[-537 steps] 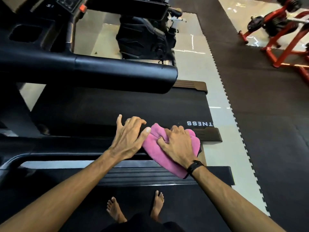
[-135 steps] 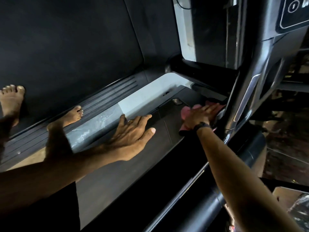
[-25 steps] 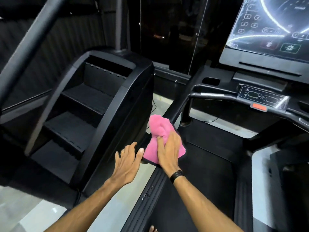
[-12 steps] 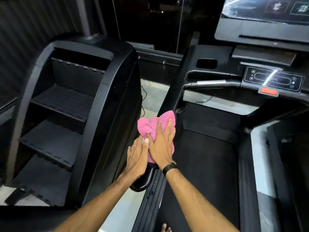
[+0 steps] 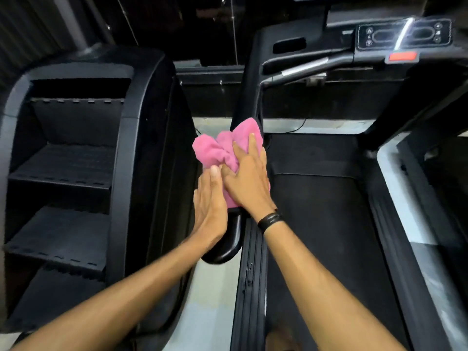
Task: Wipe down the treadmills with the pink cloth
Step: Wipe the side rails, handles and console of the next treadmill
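Cloth (image 5: 222,150), pink and bunched, lies on the treadmill's (image 5: 319,239) left handrail (image 5: 228,239), a black padded bar that runs up toward the console (image 5: 405,36). The right hand (image 5: 247,183) lies flat over the cloth, fingers spread and extended, palm pressing it onto the rail rather than closing around it; a dark band (image 5: 269,220) circles that wrist. The left hand (image 5: 210,209) rests just beside it on the outer side of the rail, fingers straight and together, thumb tip touching the lower edge of the cloth; it holds nothing. Both forearms reach in from the bottom of the view. To the right of the rail lies the dark belt, flanked by ribbed side strips. At upper right the console shows a button panel and a red tab (image 5: 402,57), blurred. Left of the treadmill, well apart across a strip of pale floor (image 5: 210,312), stands a black stair climber (image 5: 76,160) with several steps.
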Demonstrator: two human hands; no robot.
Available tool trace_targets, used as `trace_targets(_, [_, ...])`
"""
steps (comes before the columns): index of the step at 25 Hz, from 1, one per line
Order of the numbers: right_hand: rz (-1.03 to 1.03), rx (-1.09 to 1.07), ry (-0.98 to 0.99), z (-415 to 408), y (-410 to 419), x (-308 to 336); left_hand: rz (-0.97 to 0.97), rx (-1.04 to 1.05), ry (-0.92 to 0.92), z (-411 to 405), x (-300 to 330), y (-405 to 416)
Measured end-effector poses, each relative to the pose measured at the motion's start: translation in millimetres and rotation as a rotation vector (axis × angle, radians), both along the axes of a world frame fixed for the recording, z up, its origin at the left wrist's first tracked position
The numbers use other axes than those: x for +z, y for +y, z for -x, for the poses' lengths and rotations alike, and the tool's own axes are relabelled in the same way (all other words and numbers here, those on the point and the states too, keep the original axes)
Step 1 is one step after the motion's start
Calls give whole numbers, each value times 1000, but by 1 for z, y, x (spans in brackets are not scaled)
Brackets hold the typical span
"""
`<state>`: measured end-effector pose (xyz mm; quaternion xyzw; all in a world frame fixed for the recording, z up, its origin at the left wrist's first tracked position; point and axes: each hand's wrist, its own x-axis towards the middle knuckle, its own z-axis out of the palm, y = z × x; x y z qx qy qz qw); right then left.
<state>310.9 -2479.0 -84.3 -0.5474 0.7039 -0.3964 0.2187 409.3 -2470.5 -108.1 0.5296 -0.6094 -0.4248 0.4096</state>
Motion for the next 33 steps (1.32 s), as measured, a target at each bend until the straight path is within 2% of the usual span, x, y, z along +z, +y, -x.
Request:
trace_targets(4, [117, -70, -32, -12, 16, -10, 10, -161, 362, -11, -23, -13])
trace_targets(7, [168, -168, -172, -24, 41, -13, -50, -235, 534, -10, -8, -4])
trace_targets(10, [253, -248, -255, -42, 74, -23, -160, -203, 626, -22, -1, 13])
trace_targets(13, [391, -330, -318, -61, 97, -39, -235, -297, 675, -32, 6, 32])
trace_targets(17, [660, -491, -491, -91, 110, -57, -141, -320, 670, -31, 3, 25])
trace_targets(20, [873, -758, -553, -134, 104, -87, -2, -329, 539, -29, -9, 10])
trace_targets(23, [916, -885, -767, -174, 98, -113, 56, -341, 434, -28, -7, 12])
trace_targets(25, [954, -919, -881, -165, 94, -110, 62, -355, 391, -26, -5, 17])
trace_targets(29, [1004, -865, -838, -139, 89, -96, 43, -363, 361, -23, -7, 16])
trace_targets(33, [874, -760, -993, -128, 97, -111, 80, -410, 292, -21, -11, 16])
